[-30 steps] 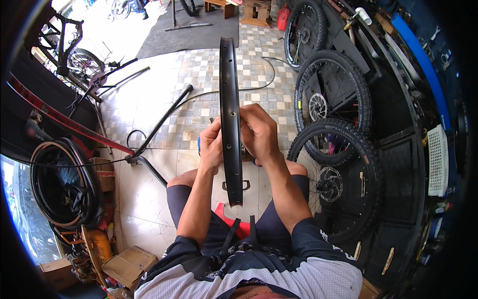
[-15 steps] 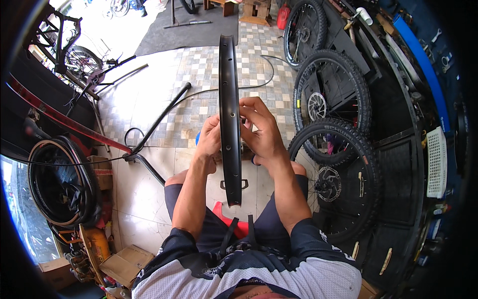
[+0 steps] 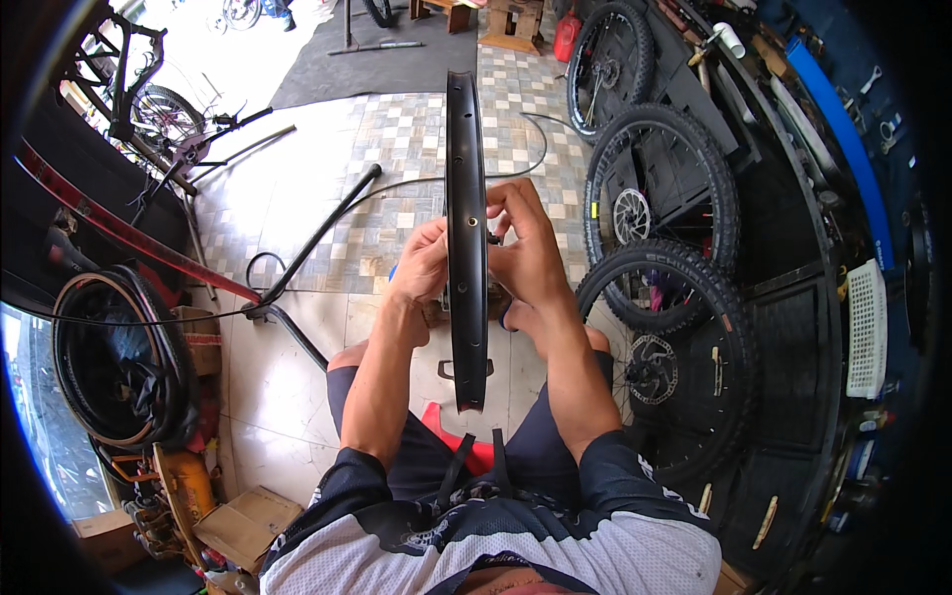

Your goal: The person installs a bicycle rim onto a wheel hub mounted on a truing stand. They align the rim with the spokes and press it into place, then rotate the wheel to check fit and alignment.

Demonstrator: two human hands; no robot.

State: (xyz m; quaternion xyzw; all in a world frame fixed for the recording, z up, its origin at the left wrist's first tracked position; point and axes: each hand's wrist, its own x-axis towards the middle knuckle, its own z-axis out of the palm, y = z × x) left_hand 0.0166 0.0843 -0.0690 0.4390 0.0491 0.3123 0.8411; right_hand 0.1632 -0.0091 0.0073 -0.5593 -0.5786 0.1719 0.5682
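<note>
A black bicycle rim stands upright in front of me, edge on, with a row of holes along its bare outer channel. One hole near the middle shows a brass-coloured bit. My left hand is at the rim's left side, its fingers curled in behind the edge. On the other side, my right hand has thumb and fingers bent together close to the rim; a small dark piece shows by the fingertips, too small to name. The far side of the rim and whatever lies behind it are hidden.
Several tyred wheels lean along the right wall, beside a white basket. At left are a black stand pole, a stack of tyres and a cardboard box. A dark cable crosses the tiled floor.
The rim has shifted slightly to the right and turned a little. Both hands moved with it, and my right-hand fingers have curled closer together.
</note>
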